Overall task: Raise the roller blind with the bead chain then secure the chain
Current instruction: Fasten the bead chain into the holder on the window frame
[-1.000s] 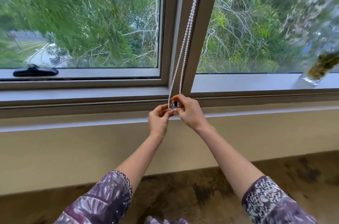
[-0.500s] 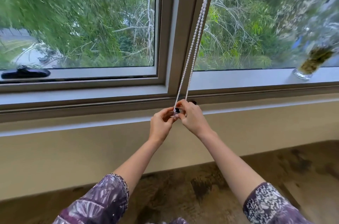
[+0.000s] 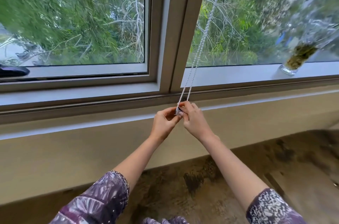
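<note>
Both hands meet at the sill: the left hand (image 3: 166,123) and right hand (image 3: 193,119) pinch the bottom loop of the white plastic bead chain (image 3: 197,58) around a small grey clip (image 3: 177,112). Keeping both strands taut should help it seat. A clear glass jar of greenery (image 3: 298,58) stands well aside, right; nothing blocks.

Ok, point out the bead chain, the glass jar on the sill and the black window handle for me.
bead chain (image 3: 199,50), head view, on the white strands running across the right pane.
glass jar (image 3: 289,69), head view, on its clear base.
black window handle (image 3: 13,71), head view, on its dark body at the left edge.
</note>
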### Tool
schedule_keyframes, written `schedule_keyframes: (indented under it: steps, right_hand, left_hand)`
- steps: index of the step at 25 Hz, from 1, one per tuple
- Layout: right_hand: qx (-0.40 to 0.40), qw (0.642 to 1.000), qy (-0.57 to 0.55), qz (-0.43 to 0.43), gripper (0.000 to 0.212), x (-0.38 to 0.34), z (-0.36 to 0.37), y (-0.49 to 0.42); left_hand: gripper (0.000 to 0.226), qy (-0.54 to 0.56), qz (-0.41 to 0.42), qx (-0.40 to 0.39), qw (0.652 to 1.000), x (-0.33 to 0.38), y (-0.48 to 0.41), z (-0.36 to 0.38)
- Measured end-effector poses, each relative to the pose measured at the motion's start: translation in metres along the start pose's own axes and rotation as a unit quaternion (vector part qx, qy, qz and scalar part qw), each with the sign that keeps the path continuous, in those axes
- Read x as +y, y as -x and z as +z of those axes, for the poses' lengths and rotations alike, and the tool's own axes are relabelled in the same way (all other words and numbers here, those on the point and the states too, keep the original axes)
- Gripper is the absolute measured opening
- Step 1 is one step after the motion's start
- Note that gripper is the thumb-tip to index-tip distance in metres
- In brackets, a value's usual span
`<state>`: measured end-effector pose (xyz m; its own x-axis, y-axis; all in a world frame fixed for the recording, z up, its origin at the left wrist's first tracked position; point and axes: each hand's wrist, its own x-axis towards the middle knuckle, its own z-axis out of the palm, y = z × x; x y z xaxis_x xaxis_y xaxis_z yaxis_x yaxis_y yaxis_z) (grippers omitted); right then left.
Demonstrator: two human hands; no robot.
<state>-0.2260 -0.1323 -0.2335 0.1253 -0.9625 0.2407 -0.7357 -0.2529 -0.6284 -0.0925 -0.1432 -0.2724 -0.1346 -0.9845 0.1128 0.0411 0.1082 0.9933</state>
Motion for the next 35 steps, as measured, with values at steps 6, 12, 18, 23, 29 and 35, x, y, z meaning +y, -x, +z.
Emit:
schedule_keyframes:
  steps: [6, 12, 18, 23, 29, 35]
  right_hand:
    - [0.124, 0.99, -0.063, -0.032, 0.022, 0.003, -0.003, 0.009]
    - [0.062, 0.993, -0.084, 0.057, 0.042, 0.015, -0.004, -0.003]
    - [0.071, 0.997, -0.009, -0.005, 0.022, 0.028, -0.009, -0.015]
    - [0.091, 0.995, 0.005, 0.027, 0.021, 0.044, -0.018, -0.025]
    - [0.11, 0.993, 0.004, 0.036, 0.024, 0.058, -0.027, -0.032]
    - [0.104, 0.995, 0.002, 0.007, 0.022, 0.072, -0.033, -0.034]
  left_hand:
    - [0.025, 0.031, -0.016, -0.018, 0.999, -0.004, -0.009, 0.003]
    - [0.027, 0.037, -0.028, -0.025, 0.999, -0.014, -0.014, 0.009]
    - [0.028, 0.046, -0.033, 0.003, 0.998, -0.015, -0.024, 0.024]
    - [0.042, -0.09, -0.026, 0.074, 0.993, -0.015, -0.041, 0.029]
    - [0.053, -0.325, -0.068, 0.1, 0.938, -0.02, -0.058, 0.045]
    - [0.042, -0.336, -0.107, 0.137, 0.926, -0.029, -0.068, 0.066]
